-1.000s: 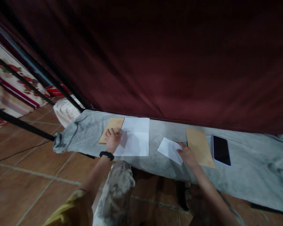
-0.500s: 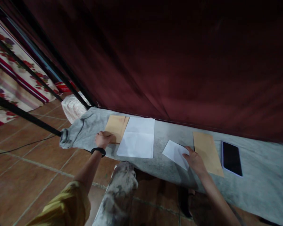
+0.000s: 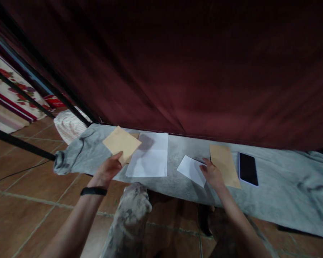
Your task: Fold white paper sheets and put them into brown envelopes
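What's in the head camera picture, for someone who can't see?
The left hand holds a brown envelope above a grey cloth; the right hand touches a white paper. White sheets, a second envelope and a phone lie nearby.

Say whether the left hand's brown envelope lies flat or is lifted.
Lifted: the left hand pinches the envelope by a corner; its shadow falls on the white paper.

Dim maroon curtain [image 3: 193, 68], brown tiled floor [image 3: 29, 200], grey-draped table [image 3: 280, 186].
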The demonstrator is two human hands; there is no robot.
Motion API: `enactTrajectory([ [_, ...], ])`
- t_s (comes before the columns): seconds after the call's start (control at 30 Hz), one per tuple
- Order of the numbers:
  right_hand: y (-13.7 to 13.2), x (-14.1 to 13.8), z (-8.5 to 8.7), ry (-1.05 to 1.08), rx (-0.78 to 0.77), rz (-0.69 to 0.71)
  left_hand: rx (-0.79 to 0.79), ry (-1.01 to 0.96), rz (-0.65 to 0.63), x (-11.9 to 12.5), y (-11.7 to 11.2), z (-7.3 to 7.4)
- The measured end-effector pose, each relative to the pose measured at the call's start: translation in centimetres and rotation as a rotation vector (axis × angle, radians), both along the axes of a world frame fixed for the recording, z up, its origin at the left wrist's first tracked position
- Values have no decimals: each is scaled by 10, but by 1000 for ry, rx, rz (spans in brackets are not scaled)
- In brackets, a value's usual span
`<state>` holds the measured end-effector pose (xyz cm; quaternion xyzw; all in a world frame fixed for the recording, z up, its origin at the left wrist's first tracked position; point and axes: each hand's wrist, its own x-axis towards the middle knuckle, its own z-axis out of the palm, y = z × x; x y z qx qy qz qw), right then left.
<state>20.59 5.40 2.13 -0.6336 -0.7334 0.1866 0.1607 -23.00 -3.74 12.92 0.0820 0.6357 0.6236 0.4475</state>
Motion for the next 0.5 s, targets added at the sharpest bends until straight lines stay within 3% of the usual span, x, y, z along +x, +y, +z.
enactTrajectory([
  [0.07,-1,-2,3,22,66,-16,47,-219,-116,53,-2,-8],
  [0.17,-5,-12,8,247,88,-6,78,-348,-85,129,0,-32],
  [0.27,-14,-31,11,743,-173,31,95,-427,-70,182,2,-57],
  [0.37,-24,-51,14,1134,-476,127,88,-446,-83,208,3,-73],
  [0.5,-30,-64,15,1325,-591,147,38,-487,-85,214,4,-79],
])
